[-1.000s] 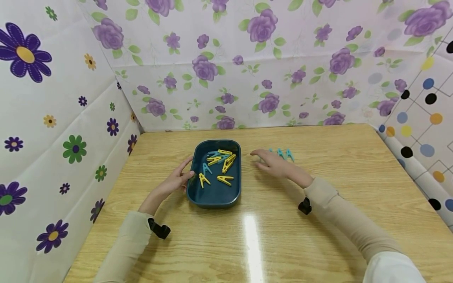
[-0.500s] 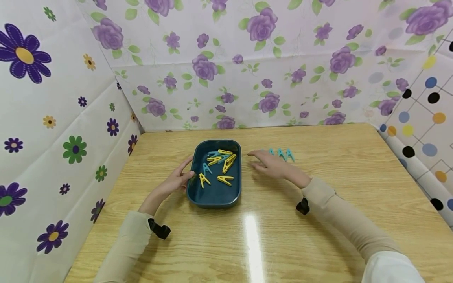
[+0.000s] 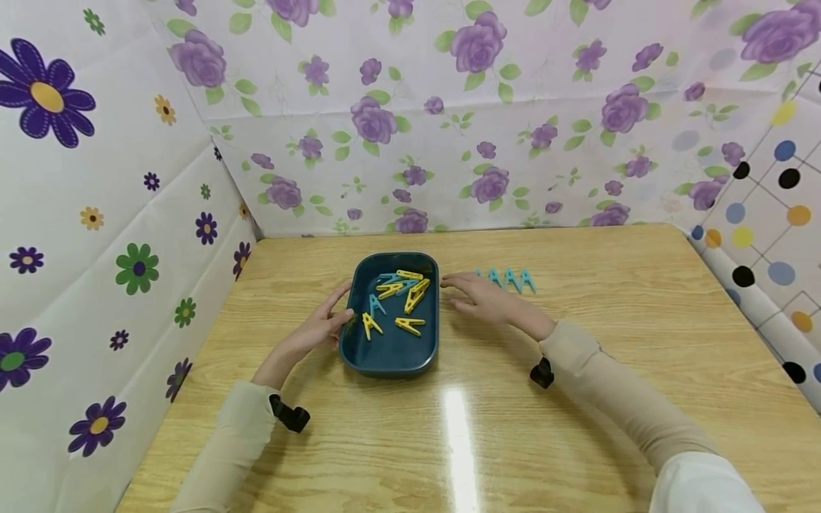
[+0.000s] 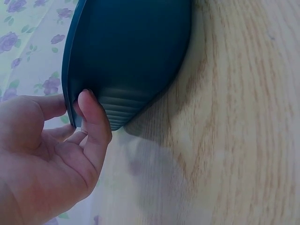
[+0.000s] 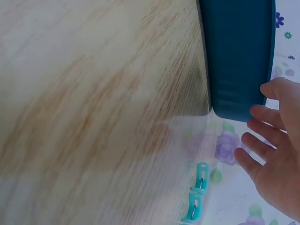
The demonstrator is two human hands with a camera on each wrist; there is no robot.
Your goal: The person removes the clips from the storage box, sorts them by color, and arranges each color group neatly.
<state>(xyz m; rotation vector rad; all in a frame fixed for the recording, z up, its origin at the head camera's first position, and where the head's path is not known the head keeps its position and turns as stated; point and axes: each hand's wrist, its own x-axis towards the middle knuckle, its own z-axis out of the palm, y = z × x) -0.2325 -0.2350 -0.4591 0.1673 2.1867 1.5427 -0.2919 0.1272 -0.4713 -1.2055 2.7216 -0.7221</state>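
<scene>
A dark teal plastic tub (image 3: pixel 388 358) stands on the table with several yellow clothespins (image 3: pixel 417 295) and a few blue ones lying loose inside. My left hand (image 3: pixel 313 333) grips the tub's left rim, thumb over the edge and fingers outside. The left wrist view shows that pinch on the tub wall (image 4: pixel 131 47) closely. On the other side, my right hand (image 3: pixel 486 299) reaches the right rim with relaxed, spread fingers. In the right wrist view its fingertips are right at the tub's edge (image 5: pixel 239 56), and nothing is in the palm.
Beside the right hand, a row of several light blue clothespins (image 3: pixel 511 278) lies on the wooden table (image 3: pixel 577 399), partly behind the hand. Flower-patterned sheeting (image 3: pixel 410 128) hangs behind the table, with more patterned sheets along the left and right.
My right hand has moved left from beside the blue clothespins to the tub's right rim, uncovering more of the row. The left hand and the tub have stayed put.
</scene>
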